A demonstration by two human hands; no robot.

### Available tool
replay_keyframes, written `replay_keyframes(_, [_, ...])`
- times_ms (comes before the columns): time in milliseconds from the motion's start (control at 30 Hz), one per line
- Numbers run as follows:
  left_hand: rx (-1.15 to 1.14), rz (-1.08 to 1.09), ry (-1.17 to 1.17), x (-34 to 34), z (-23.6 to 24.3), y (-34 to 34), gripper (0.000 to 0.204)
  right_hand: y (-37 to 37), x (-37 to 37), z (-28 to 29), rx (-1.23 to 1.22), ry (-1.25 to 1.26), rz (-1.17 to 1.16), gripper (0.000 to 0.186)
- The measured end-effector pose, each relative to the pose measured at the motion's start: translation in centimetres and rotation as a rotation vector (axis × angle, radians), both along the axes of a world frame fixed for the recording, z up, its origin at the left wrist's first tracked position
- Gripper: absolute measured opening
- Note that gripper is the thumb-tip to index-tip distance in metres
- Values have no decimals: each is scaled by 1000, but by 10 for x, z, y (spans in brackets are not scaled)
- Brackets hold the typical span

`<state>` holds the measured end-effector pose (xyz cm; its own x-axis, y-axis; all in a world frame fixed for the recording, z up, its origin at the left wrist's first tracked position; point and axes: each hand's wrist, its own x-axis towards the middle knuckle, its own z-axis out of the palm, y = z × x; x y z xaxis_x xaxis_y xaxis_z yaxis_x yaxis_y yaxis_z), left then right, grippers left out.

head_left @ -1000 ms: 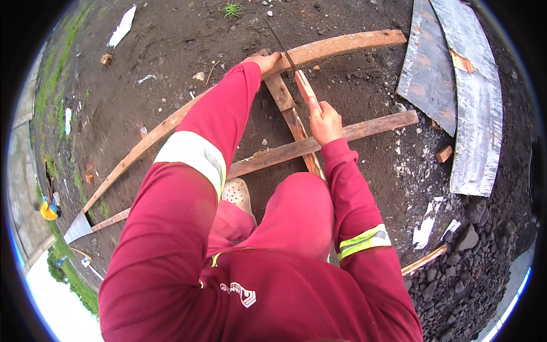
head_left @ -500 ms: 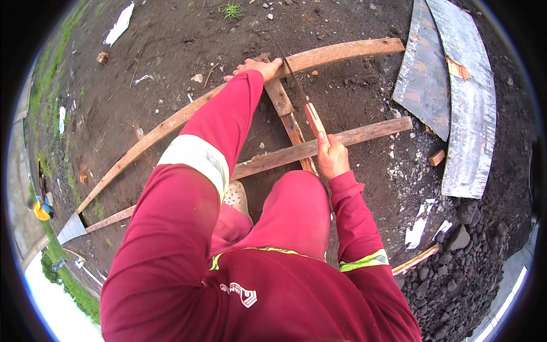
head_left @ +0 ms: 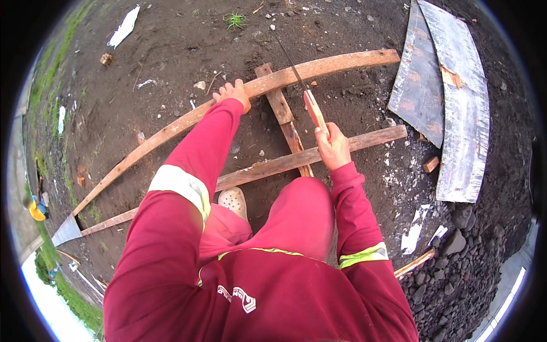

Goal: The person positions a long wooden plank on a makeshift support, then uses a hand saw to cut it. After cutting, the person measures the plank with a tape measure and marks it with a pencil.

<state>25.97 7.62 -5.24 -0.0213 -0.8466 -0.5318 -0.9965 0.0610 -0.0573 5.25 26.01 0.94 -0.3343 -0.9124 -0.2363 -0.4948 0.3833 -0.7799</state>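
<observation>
My left hand [head_left: 232, 93] presses down on a long bent wooden plank [head_left: 171, 132] that runs from lower left to upper right over dark soil. In my right hand [head_left: 332, 147] I grip a hand saw [head_left: 305, 92] by its wooden handle; its thin blade points up and away, crossing the long plank's upper part. A short plank [head_left: 283, 116] lies crosswise under both hands, and a second long plank [head_left: 268, 168] passes beneath my right hand. My red sleeves carry reflective bands.
Two metal sheets [head_left: 450, 97] lie on the ground at the upper right. Dark stones [head_left: 461, 268] pile up at the lower right. A pale shoe [head_left: 233, 202] shows between my arms. Scraps of white litter [head_left: 124, 27] lie on the soil.
My right hand has slid the saw back and forth along the plank, ending with the blade pushed farther up. My left hand has stayed on the long plank.
</observation>
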Motion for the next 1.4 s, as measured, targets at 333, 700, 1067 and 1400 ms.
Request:
replay_keyframes(333, [46,57,-22,-5,0,-5,64,-28,20,0,-33,94,59,38])
replay_keyframes(700, [60,19,-56,-4,1,-3,66,14,24,10,-6,102,37,39])
replay_keyframes(1067, [8,18,-34,-4,-5,-2,58,60,14,32,155,145,-11,41])
replay_keyframes(1400, [28,-8,-66,-3,-10,-5,60,74,14,32,93,152,56,40])
